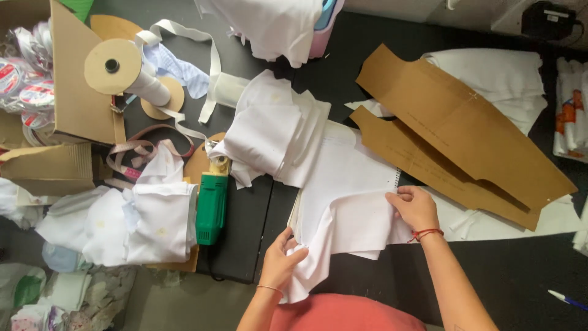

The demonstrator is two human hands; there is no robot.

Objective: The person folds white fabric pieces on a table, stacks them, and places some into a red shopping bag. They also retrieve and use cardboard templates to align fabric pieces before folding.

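Pinching the lower left corner of a cut white fabric piece (pixel 352 224), the left hand (pixel 278 263) is closing thumb and fingers on the cloth near the front edge of the black table (pixel 502 270). The right hand (pixel 416 207) is pressing down on the same fabric's right edge, fingers curled together over it, beside a spiral-bound white notebook (pixel 355 165). Brown cardboard pattern pieces (pixel 465 135) are lying just right of it. A green electric cutter (pixel 212 205) is resting to the left. Bare tabletop is showing at the lower right.
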